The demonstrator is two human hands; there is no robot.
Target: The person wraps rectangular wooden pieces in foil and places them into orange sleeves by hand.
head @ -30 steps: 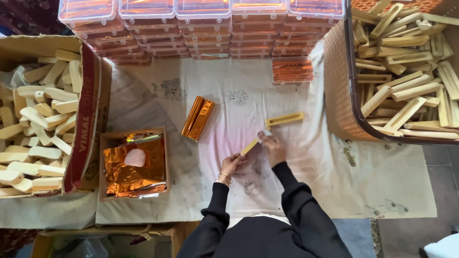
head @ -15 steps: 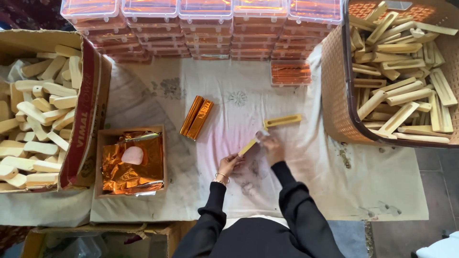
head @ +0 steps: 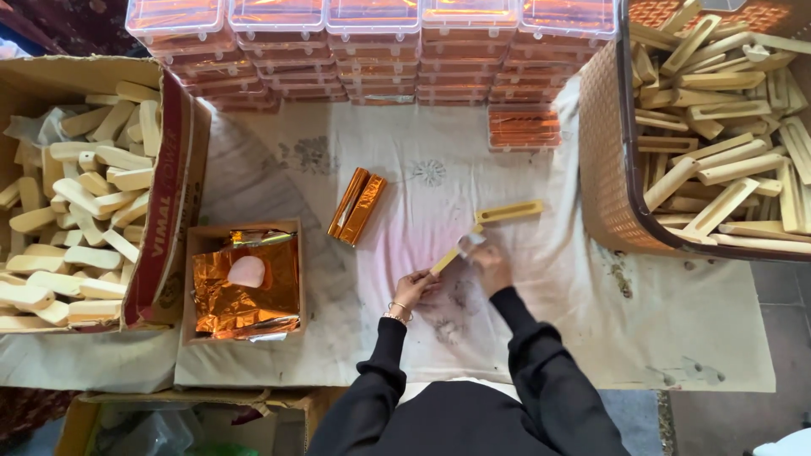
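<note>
My left hand [head: 413, 289] grips the near end of a pale wooden stick [head: 448, 257], held slanted above the white cloth [head: 541, 279]. My right hand [head: 491, 268] is blurred beside the stick's far end, pressing a small pale scrap [head: 470, 243] against it. Just beyond the hands a slotted wooden piece [head: 508, 211] lies flat on the cloth. Two sticks wrapped in orange foil [head: 357, 205] lie to the left of it.
A small cardboard box of orange foil sheets [head: 245, 287] stands near left. A large carton of wooden pieces [head: 72, 203] fills the left, a woven basket of wooden pieces [head: 718, 127] the right. Stacked clear plastic boxes [head: 372, 51] line the back, with a foil-wrapped stack [head: 524, 128] in front.
My right hand has shifted slightly along the stick's far end and is blurred now. My left hand still holds the stick in the same spot.
</note>
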